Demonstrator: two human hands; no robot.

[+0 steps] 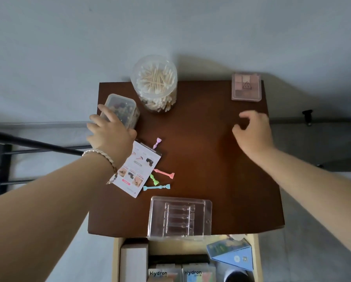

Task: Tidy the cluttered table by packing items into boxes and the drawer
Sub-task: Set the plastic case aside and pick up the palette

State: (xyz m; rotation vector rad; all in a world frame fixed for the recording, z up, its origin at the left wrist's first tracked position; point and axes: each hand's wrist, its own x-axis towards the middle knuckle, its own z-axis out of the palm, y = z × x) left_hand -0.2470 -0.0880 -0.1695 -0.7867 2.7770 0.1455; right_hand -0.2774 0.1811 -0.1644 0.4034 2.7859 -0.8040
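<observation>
A dark brown table (201, 139) carries a round clear tub of cotton swabs (154, 82) at the back, a small lidded plastic box (123, 107) to its left, and a pink palette (246, 87) in the far right corner. Nearer lie a printed card (139, 169), four coloured plastic sticks (160, 178) beside it, and a clear plastic tray (180, 217) at the front edge.
</observation>
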